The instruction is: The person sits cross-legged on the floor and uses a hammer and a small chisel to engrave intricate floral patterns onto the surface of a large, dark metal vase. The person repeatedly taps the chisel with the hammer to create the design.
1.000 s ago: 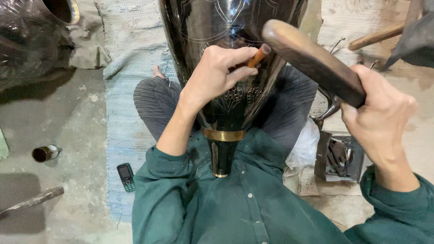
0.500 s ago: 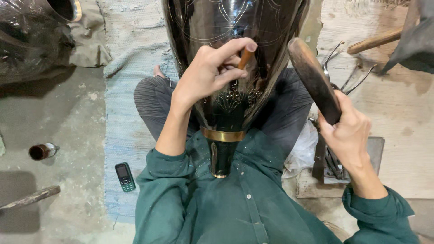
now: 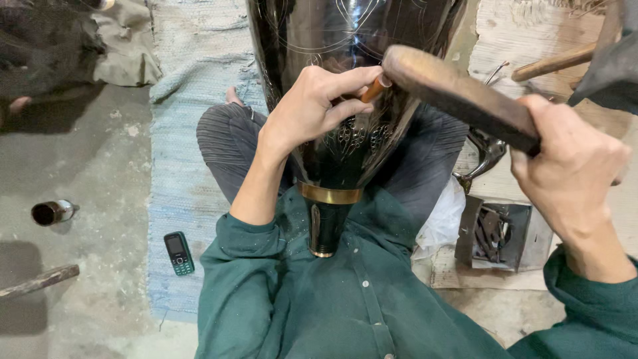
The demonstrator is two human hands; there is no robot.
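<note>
There is one view only, from the camera on my head, looking steeply down my chest and lap. It sits close: my left hand (image 3: 312,106) is near centre, my right hand (image 3: 571,166) at three o'clock. The floor (image 3: 80,166) runs out toward nine o'clock.
</note>
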